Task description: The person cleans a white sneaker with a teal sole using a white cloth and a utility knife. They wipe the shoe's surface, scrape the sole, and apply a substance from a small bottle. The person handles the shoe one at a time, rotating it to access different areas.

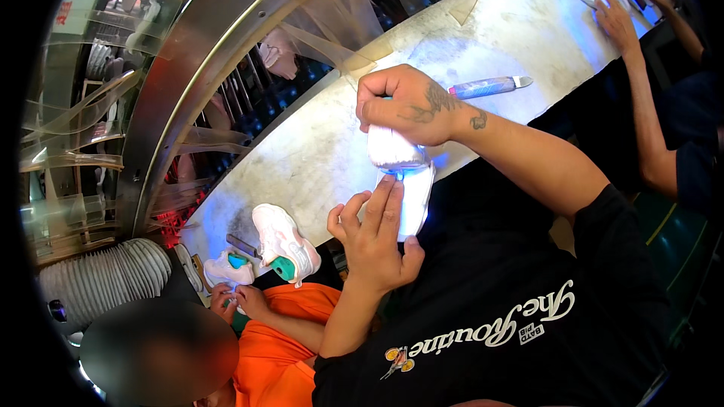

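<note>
My right hand (411,105), fingers curled over, grips a white shoe (396,149) from above at the table's near edge. A white sole-shaped piece (417,200) shows below the shoe, jutting past that edge toward me; how the two join is partly hidden. On the near side, my left hand (373,237) is palm up, its index and middle fingers stretched out and touching the spot between shoe and sole. Its thumb stands apart. Beyond my right wrist lies a flat-tipped tool (486,88) with a blue-and-pink wrapped handle.
A white shoe with a green last (283,241) lies at the left, near a co-worker in orange (290,324) handling another shoe (228,267). Another person's hand (618,22) touches soles at the far right. Clear plastic strips (309,49) and a metal frame (173,105) border the pale table (430,53).
</note>
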A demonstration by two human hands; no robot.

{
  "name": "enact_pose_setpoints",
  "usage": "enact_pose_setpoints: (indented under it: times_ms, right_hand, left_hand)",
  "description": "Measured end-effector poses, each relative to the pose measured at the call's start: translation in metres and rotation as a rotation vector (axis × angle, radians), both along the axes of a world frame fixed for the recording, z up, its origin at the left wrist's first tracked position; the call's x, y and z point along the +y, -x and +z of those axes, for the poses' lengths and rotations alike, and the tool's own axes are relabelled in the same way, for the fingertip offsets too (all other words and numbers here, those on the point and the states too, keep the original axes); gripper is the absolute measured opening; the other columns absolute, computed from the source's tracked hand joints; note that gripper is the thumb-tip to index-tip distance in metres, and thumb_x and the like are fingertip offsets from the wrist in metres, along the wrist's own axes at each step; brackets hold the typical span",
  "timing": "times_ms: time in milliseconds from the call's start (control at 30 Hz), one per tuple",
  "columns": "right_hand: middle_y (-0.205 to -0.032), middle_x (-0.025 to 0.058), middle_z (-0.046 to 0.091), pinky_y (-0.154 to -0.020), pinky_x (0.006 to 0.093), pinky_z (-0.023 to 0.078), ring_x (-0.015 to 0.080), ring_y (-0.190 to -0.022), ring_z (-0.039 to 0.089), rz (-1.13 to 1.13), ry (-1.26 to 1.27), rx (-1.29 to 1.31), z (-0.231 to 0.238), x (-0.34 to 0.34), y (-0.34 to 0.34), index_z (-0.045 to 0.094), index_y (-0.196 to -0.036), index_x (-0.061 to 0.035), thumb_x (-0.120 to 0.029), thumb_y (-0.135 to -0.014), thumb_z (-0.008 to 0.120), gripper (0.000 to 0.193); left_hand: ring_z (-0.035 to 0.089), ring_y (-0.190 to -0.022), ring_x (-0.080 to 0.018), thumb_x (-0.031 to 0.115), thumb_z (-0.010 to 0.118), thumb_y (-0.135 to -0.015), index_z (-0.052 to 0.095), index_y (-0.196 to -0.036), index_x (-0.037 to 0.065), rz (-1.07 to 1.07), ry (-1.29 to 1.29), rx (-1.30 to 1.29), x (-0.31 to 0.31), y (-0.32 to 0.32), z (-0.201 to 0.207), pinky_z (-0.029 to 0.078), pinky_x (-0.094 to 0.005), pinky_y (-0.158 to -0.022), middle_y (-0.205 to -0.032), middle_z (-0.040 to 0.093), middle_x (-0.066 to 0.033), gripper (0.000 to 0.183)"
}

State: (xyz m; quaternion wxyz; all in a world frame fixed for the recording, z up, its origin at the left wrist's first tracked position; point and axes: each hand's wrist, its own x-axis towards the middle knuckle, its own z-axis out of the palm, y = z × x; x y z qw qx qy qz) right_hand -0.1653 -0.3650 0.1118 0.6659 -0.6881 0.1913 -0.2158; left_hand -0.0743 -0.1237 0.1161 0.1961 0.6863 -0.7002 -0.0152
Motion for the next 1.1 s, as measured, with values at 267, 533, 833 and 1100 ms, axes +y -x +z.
enact_pose_setpoints:
  times_ms: [267, 533, 833, 1100]
  right_hand:
    - [-0.087, 0.0106, 0.075, -0.079, 0.0365, 0.055, 0.0201, -0.082, 0.069, -0.004, 0.157, 0.057, 0.016, 0.017, 0.002, 0.073, -0.093, -0.0013, -0.021, -0.096, 0.071, 0.020]
    - [-0.084, 0.0114, 0.074, -0.076, 0.0375, 0.056, 0.0232, -0.078, 0.069, -0.004, 0.224, 0.017, 0.019, 0.018, 0.004, 0.072, -0.092, -0.0009, -0.022, -0.096, 0.072, 0.022]
    - [-0.083, 0.0112, 0.074, -0.076, 0.0382, 0.056, 0.0239, -0.076, 0.069, 0.006, 0.180, -0.016, 0.014, 0.018, 0.001, 0.072, -0.092, -0.0013, -0.023, -0.096, 0.073, 0.022]
    - [-0.082, 0.0112, 0.074, -0.075, 0.0378, 0.056, 0.0235, -0.077, 0.070, -0.018, 0.220, -0.042, 0.015, 0.018, 0.004, 0.072, -0.092, -0.0012, -0.022, -0.096, 0.073, 0.021]
  left_hand:
    - [0.058, -0.111, -0.0355, 0.034, 0.067, -0.080, 0.075, -0.130, 0.005, -0.068, -0.003, 0.060, -0.006, -0.014, 0.031, 0.037, -0.0529, -0.105, -0.135, 0.069, -0.0140, 0.058]
    - [0.056, -0.104, -0.0308, 0.019, 0.063, -0.077, 0.073, -0.097, 0.008, 0.020, 0.187, 0.008, 0.005, 0.014, 0.019, 0.037, -0.0499, -0.101, -0.119, 0.078, -0.0091, 0.025]
    - [0.055, -0.109, -0.0304, 0.021, 0.067, -0.072, 0.070, -0.106, 0.006, 0.101, -0.030, -0.008, 0.007, 0.020, 0.034, 0.033, -0.0518, -0.101, -0.135, 0.076, -0.0102, 0.037]
    - [0.059, -0.108, -0.0315, 0.028, 0.077, -0.084, 0.071, -0.105, 0.008, 0.095, 0.072, -0.086, 0.007, 0.017, 0.023, 0.035, -0.0520, -0.102, -0.135, 0.074, -0.0110, 0.029]
